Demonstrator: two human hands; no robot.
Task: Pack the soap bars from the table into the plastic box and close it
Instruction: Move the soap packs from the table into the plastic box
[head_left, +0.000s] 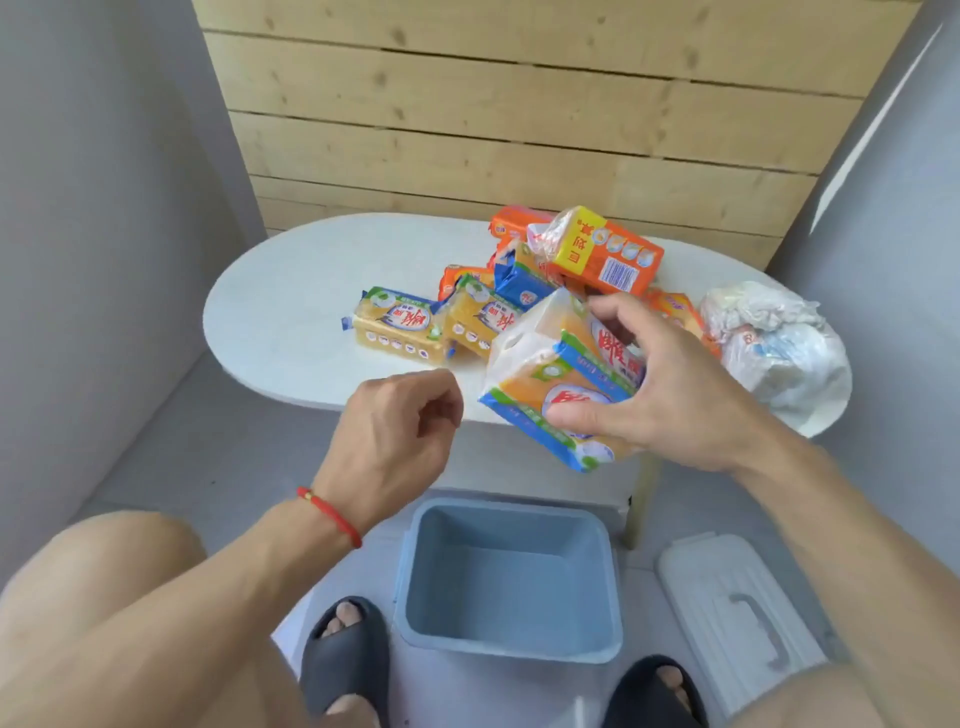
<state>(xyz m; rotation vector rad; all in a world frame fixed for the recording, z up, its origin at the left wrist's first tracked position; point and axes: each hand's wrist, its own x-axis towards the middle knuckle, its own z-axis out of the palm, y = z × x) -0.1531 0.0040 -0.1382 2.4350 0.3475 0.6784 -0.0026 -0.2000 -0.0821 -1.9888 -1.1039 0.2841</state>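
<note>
My right hand grips a yellow soap pack with a blue edge, lifted off the white oval table near its front edge. My left hand hovers left of that pack with its fingers loosely curled and nothing in them. More soap bars lie piled on the table: a yellow bar at the left, another yellow one beside it, and an orange box on top. The blue plastic box stands open and empty on the floor between my feet. Its white lid lies to the right.
A crumpled white plastic bag sits on the table's right end. A wooden slat wall stands behind the table. A pale table leg stands just behind the box's right corner. My knees and dark slippers flank the box.
</note>
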